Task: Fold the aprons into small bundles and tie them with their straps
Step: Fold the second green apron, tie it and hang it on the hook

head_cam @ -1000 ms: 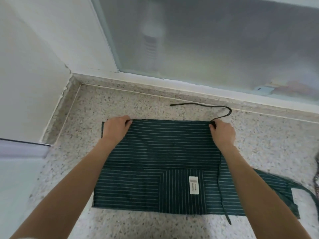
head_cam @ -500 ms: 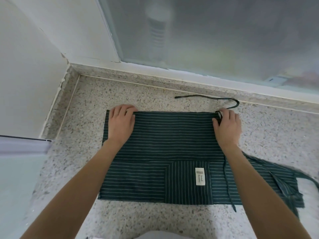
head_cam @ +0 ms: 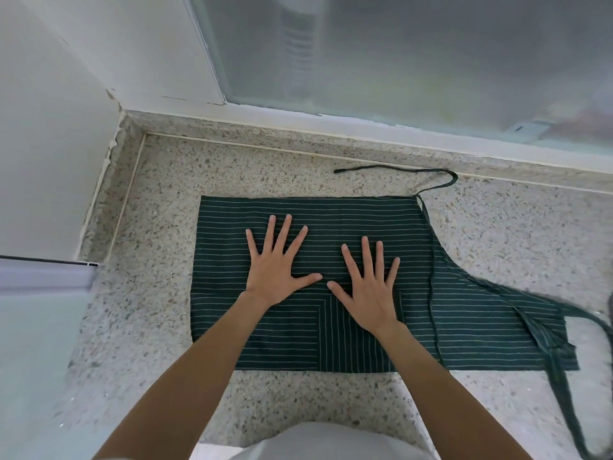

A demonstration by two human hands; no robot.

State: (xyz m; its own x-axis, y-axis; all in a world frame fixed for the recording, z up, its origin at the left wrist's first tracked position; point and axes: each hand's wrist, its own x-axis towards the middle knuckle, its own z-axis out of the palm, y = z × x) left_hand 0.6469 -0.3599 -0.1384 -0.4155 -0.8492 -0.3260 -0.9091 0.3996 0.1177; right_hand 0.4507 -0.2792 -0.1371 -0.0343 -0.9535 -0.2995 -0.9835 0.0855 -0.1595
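**Smoothing the first fold flat**

Pressing down on the dark green pinstriped cloth apron (head_cam: 331, 247), both hands lie spread wide with straight fingers and hold nothing. The left hand (head_cam: 277, 263) sits at about 10 o'clock from the apron's middle, the right hand (head_cam: 370, 283) just beside it at 3 o'clock, thumbs nearly meeting. The apron lies folded on the speckled stone bench (head_cam: 232, 171), its bib end trailing off toward 4 o'clock. One thin dark strap (head_cam: 431, 172) loops on the bench at 1 o'clock; another strap (head_cam: 431, 293) runs down across the cloth on the right.

To do this step well, I would judge that the palms should sweep outward from the centre toward the side edges, pushing wrinkles out rather than bunching them. Both straps should be kept free of the layers, since they are needed for tying. The far edges should be square before the next fold.
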